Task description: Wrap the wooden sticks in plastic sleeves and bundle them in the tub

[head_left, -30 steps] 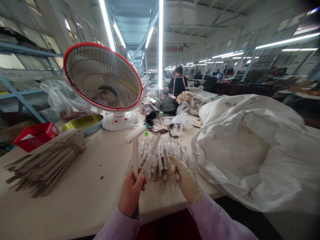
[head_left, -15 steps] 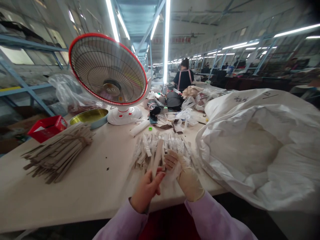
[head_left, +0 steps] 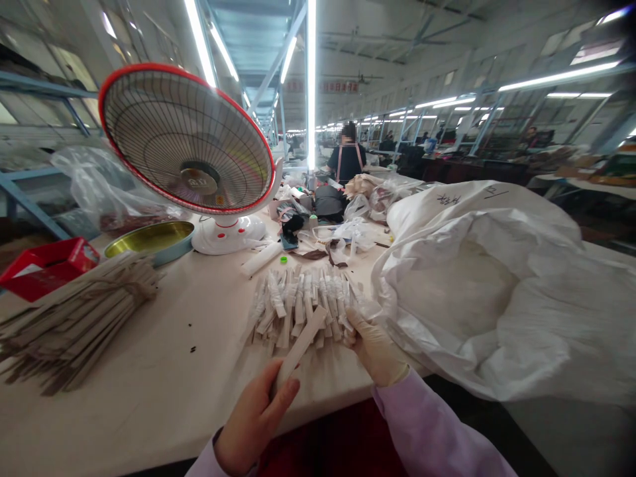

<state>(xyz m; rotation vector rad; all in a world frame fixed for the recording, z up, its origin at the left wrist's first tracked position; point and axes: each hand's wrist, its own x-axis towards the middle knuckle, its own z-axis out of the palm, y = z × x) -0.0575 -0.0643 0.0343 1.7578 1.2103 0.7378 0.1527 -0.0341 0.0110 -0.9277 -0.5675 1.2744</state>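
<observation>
My bare left hand (head_left: 253,421) is closed round a flat pale paper sleeve (head_left: 301,344) that slants up to the right, near the table's front edge. My right hand (head_left: 373,348), in a cream glove, rests with curled fingers on the right end of a pile of white wrapped sticks (head_left: 303,301) lying on the table (head_left: 163,371). What its fingers grip is hidden. Both sleeves are lilac.
A large white sack (head_left: 497,285) fills the right side. A bundle of brown paper strips (head_left: 74,318) lies at the left, with a red box (head_left: 44,265) and a metal bowl (head_left: 152,240) behind it. A red-rimmed heater dish (head_left: 186,142) stands at the back. A person (head_left: 348,159) works farther off.
My left hand has pulled back toward me and lower with the paper sleeve, now tilted to the right. My right hand has shifted slightly right on the pile. The view turned a little.
</observation>
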